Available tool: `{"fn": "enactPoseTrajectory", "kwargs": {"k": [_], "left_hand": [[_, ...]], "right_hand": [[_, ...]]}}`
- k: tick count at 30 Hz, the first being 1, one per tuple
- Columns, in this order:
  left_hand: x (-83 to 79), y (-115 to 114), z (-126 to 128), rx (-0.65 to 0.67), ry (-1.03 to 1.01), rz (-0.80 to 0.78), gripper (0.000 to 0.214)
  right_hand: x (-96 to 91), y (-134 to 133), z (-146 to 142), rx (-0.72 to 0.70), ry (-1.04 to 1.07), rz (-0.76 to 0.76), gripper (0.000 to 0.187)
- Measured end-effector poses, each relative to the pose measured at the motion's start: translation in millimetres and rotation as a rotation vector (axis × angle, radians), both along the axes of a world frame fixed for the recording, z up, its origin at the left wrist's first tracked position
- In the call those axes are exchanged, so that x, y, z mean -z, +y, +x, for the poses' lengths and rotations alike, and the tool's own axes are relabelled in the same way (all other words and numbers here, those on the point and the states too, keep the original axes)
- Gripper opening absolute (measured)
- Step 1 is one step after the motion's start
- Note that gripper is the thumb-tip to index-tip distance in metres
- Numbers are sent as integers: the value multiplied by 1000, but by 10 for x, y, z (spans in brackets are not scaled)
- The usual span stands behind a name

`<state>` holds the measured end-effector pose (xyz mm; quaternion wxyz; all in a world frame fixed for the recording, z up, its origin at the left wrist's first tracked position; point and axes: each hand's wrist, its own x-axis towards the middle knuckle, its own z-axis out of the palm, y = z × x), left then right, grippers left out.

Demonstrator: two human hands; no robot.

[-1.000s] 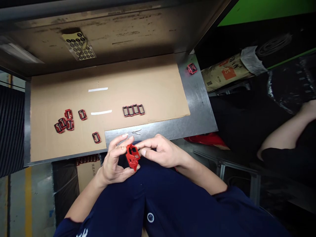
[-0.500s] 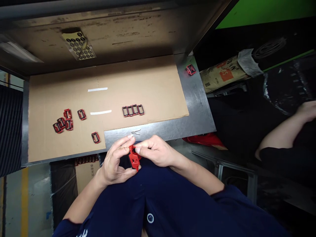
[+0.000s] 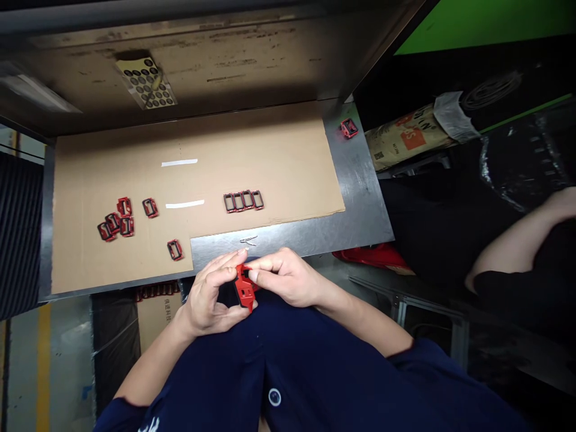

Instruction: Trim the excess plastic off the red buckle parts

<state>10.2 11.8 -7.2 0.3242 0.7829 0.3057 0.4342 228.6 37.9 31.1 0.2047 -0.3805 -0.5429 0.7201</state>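
Note:
I hold a small red plastic part [image 3: 243,290] between both hands, just below the near edge of the metal table [image 3: 360,198]. My left hand [image 3: 207,297] wraps round its left side, with thumb and fingers pinched on it. My right hand [image 3: 283,277] pinches its top right corner. A row of dark rectangular frames [image 3: 243,200] lies on the cardboard sheet [image 3: 189,180] beyond my hands. Several red frames [image 3: 117,218] lie in a loose cluster at the left, and a single red frame [image 3: 174,249] sits close to the cardboard's near edge.
A thin metal clip [image 3: 248,241] lies on the bare metal just ahead of my hands. One red part [image 3: 348,127] rests at the table's far right corner. A sheet of dark round stickers [image 3: 146,83] leans on the back wall. Another person's arm [image 3: 517,246] shows at right.
My hands have closed tighter on the red part and turned it, so less of its face shows. My right fingertips now sit on its top.

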Motion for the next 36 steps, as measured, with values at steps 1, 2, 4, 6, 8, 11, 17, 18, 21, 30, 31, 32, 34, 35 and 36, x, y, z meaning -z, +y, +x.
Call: {"fn": "enactPoseTrajectory", "kwargs": {"k": [1,2,4,6,8,11,17,18,21,30,31,32,34,35,36], "left_hand": [[-3,1,-1,1,1,1,88],[-6,2,-1,1,1,3,88],[-10,4,0,1,2,8,87],[-11,6,2,4,6,6,86],[-11,9,4,12,8,2,86],[-8,8,6,21,0,5,87],[3,-11,5,26,-20,-8,85],[6,-15,5,21,-18,-10,85],[16,-22,4,11,-17,-19,87],[29,-7,-3,41,-24,-27,87],[37,-8,-7,46,-25,-30,88],[47,-11,-11,51,-27,-35,88],[68,-22,-21,59,-30,-50,87],[77,-29,-26,61,-32,-59,87],[85,-36,-30,61,-33,-68,86]], "right_hand": [[-3,4,7,-5,7,2,34],[-6,6,12,-9,13,5,35],[-9,9,15,-13,18,14,37],[-6,6,12,-8,11,18,38],[1,0,7,-4,0,18,39],[12,-10,4,-5,-13,11,40],[13,-6,7,-12,17,-12,41],[13,-4,7,-14,23,-13,41],[20,-5,4,-14,20,-2,42],[2,-6,-17,0,-78,33,41],[4,-1,-21,1,-80,13,40],[9,6,-24,2,-79,-8,39],[25,22,-30,4,-76,-44,37],[35,31,-32,3,-73,-56,36],[43,39,-32,-3,-71,-62,35]]}}
